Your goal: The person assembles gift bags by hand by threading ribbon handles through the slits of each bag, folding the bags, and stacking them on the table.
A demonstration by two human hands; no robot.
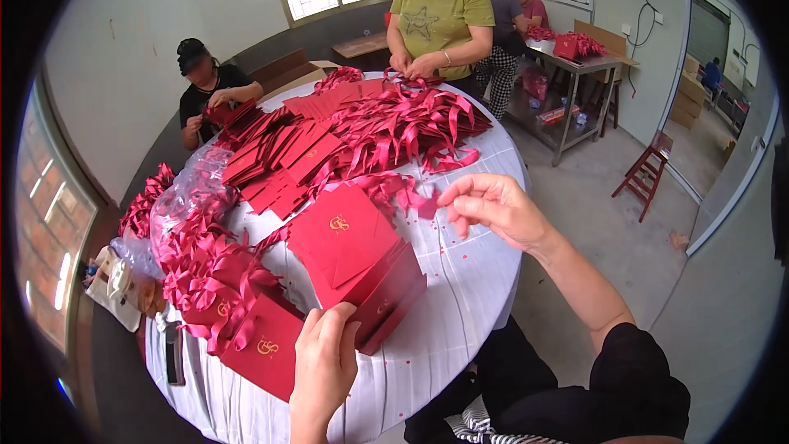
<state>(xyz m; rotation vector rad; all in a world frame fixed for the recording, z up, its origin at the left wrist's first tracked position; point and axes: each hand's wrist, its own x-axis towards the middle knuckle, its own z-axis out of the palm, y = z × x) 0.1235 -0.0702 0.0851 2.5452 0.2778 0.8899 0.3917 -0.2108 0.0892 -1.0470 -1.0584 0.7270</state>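
Observation:
My left hand point(325, 358) is closed at the near edge of a stack of red paper gift bags point(345, 234) with a gold emblem, its thumb and fingers pinching one bag's corner. To the right of the stack, my raised right hand point(497, 207) has thumb and forefinger together at the end of a red satin ribbon point(421, 201). That ribbon trails back to the heap of ribboned bags. Left of my left hand lies another red bag point(267, 345), with ribbon handles piled over its far end.
A round table with a white cloth point(472, 279) carries a large heap of flat red bags point(288, 144). Clear plastic wrap point(189, 185) and a dark phone-like object point(174, 353) lie left. Two people work across the table, others at a metal table point(567, 66). A wooden stool point(645, 173) stands right.

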